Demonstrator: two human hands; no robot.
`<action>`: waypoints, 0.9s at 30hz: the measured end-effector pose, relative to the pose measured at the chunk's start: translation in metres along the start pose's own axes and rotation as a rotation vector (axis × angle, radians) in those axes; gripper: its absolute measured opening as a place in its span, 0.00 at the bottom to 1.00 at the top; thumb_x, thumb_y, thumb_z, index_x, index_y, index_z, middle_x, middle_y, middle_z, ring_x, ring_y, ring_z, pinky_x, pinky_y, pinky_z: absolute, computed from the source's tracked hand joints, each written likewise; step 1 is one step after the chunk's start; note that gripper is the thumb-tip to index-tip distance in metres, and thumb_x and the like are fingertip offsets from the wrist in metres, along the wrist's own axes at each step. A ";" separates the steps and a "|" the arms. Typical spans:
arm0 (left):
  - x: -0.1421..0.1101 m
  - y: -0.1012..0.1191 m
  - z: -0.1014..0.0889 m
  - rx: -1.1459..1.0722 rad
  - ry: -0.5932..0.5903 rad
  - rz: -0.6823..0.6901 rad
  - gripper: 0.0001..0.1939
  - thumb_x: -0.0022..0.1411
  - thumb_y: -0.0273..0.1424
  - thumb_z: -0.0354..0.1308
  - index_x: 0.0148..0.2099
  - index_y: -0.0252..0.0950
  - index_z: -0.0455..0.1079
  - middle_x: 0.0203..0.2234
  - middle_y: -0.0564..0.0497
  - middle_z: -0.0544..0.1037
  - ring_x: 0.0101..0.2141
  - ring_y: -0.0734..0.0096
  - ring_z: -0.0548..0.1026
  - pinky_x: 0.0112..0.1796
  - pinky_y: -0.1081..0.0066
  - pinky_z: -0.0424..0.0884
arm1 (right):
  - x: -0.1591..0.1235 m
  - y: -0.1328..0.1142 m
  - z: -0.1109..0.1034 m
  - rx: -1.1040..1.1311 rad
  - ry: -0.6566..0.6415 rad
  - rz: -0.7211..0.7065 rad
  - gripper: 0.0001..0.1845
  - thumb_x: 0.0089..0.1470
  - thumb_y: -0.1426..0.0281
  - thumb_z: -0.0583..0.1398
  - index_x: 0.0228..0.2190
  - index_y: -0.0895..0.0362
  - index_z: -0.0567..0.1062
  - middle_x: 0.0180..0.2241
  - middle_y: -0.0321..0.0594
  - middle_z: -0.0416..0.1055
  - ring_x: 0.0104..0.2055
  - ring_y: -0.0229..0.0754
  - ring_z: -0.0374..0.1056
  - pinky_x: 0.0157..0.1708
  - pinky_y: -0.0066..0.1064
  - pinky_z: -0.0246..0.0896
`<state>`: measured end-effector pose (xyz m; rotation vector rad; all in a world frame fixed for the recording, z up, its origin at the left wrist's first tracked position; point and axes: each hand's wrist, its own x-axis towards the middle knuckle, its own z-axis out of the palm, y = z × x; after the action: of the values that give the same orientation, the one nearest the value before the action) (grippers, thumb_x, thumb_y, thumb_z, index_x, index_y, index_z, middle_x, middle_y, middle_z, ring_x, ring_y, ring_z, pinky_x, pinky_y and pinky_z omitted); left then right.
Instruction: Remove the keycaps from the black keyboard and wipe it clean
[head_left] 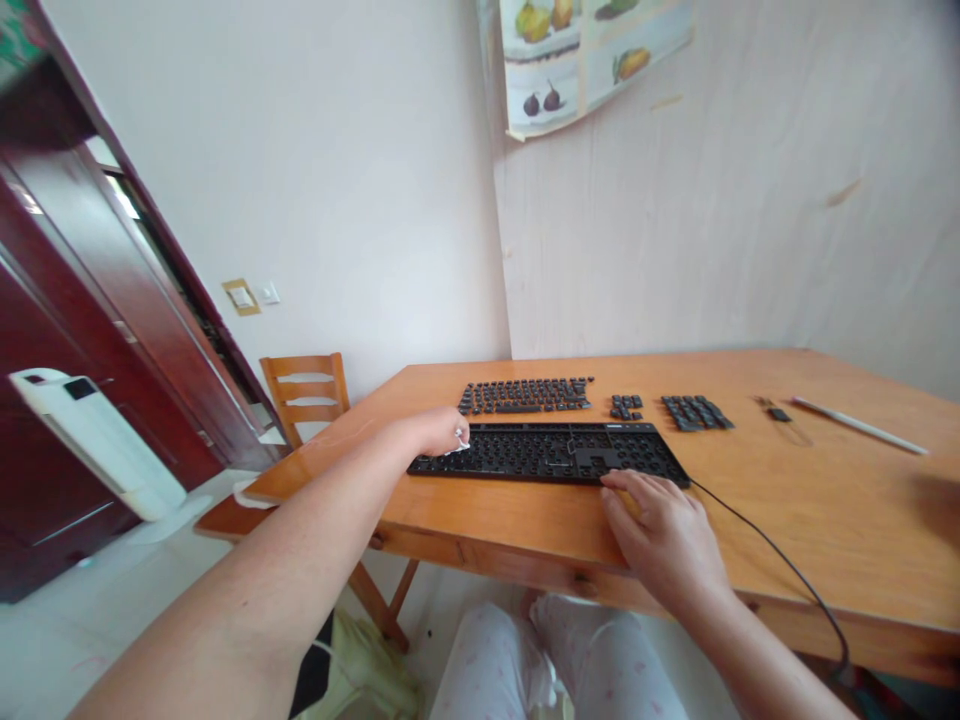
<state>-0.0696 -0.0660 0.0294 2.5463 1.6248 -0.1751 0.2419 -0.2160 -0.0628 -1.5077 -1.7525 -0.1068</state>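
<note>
A black keyboard base (555, 452) with its keycaps taken off lies on the wooden table (787, 520). My left hand (439, 432) is closed at the keyboard's left end, pinching a small white wipe or cloth against it. My right hand (660, 530) rests with fingers curled at the keyboard's near right edge, steadying it. Behind the keyboard the removed keycaps lie in groups: a long main block (525, 395), a small cluster (626, 406) and a numpad set (696, 412).
A black cable (780, 560) runs from the keyboard over the table's near edge. A small tool (780, 415) and a long white stick (859, 425) lie at the right. A wooden chair (304, 390) and a white appliance (90, 440) stand left.
</note>
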 end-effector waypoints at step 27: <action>-0.022 -0.021 -0.013 0.196 0.145 -0.146 0.05 0.49 0.28 0.58 0.24 0.36 0.73 0.20 0.50 0.74 0.25 0.70 0.71 0.30 0.73 0.64 | 0.000 -0.008 -0.001 -0.031 0.009 -0.001 0.12 0.57 0.65 0.53 0.37 0.51 0.76 0.42 0.38 0.77 0.47 0.47 0.69 0.46 0.40 0.57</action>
<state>-0.0971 -0.0750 0.0452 2.6354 1.9395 -0.1747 0.2356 -0.2186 -0.0594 -1.5261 -1.7516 -0.1422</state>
